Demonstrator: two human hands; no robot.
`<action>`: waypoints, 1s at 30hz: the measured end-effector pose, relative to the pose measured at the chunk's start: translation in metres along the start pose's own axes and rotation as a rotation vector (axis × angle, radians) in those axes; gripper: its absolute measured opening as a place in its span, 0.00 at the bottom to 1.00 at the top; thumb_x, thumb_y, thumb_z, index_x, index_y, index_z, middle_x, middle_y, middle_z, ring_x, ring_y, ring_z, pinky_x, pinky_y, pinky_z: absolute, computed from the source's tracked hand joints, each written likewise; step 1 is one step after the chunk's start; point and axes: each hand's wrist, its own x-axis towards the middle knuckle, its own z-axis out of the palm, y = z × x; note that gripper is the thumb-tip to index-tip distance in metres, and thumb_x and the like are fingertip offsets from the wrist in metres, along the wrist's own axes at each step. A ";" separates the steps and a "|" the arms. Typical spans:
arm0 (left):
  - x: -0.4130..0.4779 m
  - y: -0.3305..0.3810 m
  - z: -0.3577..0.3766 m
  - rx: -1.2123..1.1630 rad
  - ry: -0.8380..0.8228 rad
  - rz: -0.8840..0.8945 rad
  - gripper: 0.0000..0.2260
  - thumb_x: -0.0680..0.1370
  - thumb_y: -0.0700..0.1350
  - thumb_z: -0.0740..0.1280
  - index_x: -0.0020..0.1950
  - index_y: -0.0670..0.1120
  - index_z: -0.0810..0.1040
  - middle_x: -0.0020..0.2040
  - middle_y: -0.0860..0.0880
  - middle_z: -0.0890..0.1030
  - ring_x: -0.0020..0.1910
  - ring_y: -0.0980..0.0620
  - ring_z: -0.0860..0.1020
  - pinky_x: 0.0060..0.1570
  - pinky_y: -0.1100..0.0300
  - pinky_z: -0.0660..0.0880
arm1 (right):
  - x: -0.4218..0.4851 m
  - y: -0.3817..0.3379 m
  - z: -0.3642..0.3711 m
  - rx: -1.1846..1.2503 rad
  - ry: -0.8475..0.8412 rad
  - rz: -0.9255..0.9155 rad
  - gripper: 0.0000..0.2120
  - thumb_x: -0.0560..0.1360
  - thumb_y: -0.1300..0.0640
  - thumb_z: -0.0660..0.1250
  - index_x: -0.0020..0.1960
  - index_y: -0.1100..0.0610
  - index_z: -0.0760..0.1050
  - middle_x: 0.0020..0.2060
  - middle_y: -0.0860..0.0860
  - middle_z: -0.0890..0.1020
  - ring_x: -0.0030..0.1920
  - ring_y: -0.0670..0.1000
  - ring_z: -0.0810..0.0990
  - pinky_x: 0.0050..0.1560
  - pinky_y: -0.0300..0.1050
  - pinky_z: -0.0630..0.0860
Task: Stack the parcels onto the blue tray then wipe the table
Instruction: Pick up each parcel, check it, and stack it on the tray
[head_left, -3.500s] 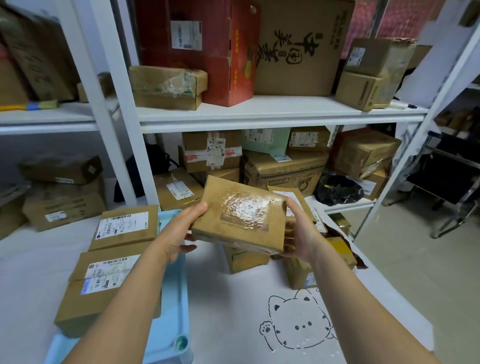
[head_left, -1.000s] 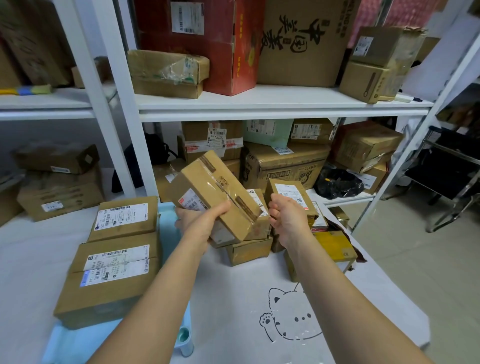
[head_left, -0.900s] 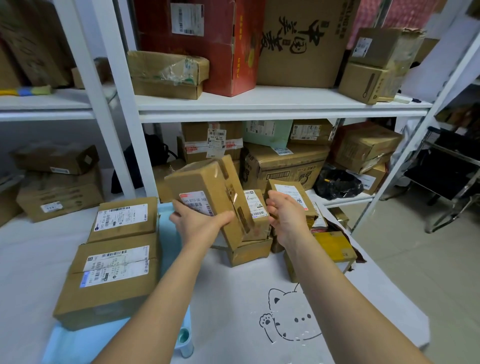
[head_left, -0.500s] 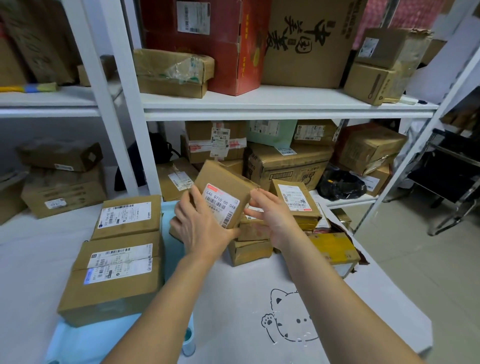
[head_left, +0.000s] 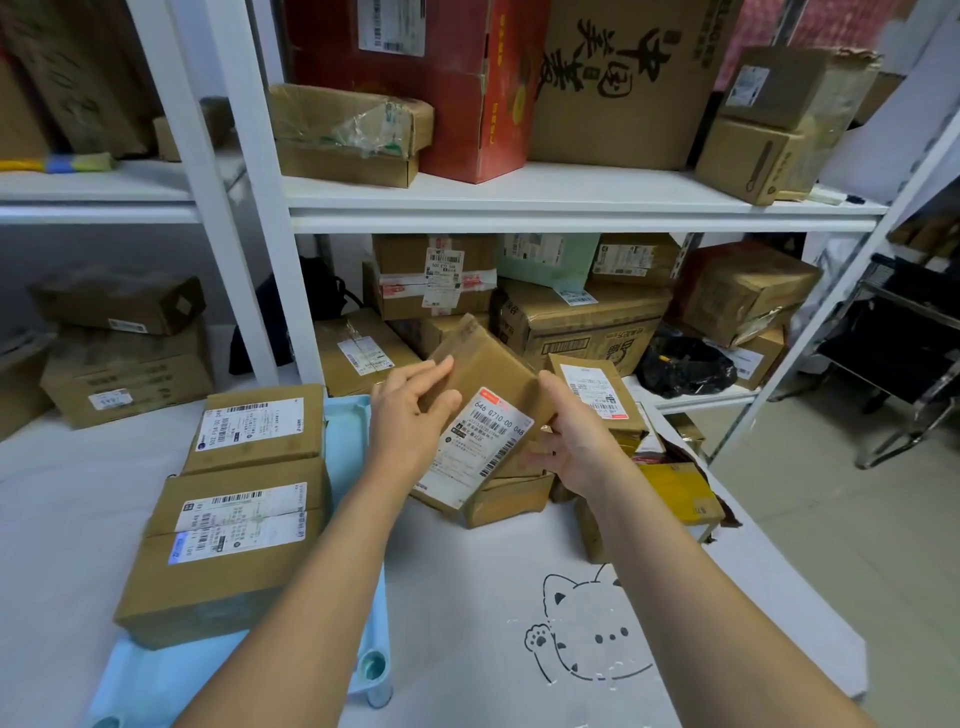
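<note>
Bright and even all over, lit from above. Soft shade under the shelf (head_left: 571, 200). Sharp in the middle, a little smeared at the corners. Straight posts (head_left: 291, 322) bent and leaning near the edges.

Between left hand (head_left: 410, 423) and right hand (head_left: 576, 441), the parcel (head_left: 491, 366) is matt brown cardboard bearing a smooth paper label (head_left: 483, 449). Left of them the blue tray (head_left: 346, 436) is smooth plastic; beneath, the table cover (head_left: 467, 597) looks matt cloth.
</note>
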 end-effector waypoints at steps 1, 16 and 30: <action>0.000 0.002 -0.002 0.023 -0.014 0.029 0.19 0.76 0.45 0.67 0.67 0.55 0.74 0.65 0.54 0.72 0.65 0.52 0.65 0.67 0.53 0.63 | 0.003 0.002 -0.002 0.023 -0.002 0.008 0.22 0.76 0.37 0.60 0.62 0.50 0.67 0.57 0.53 0.74 0.63 0.60 0.73 0.55 0.58 0.74; -0.009 0.010 -0.009 -0.313 -0.056 -0.049 0.18 0.73 0.39 0.71 0.61 0.50 0.75 0.60 0.50 0.76 0.58 0.55 0.75 0.50 0.68 0.72 | 0.017 0.022 -0.018 0.183 -0.039 -0.150 0.23 0.73 0.58 0.70 0.66 0.53 0.68 0.59 0.56 0.80 0.56 0.56 0.81 0.58 0.60 0.77; -0.014 0.002 -0.011 -0.570 -0.045 -0.334 0.33 0.72 0.35 0.72 0.72 0.49 0.62 0.65 0.51 0.74 0.62 0.50 0.75 0.61 0.46 0.74 | 0.006 0.031 -0.014 0.109 -0.090 -0.227 0.23 0.68 0.54 0.64 0.63 0.53 0.74 0.58 0.56 0.79 0.61 0.55 0.74 0.53 0.53 0.73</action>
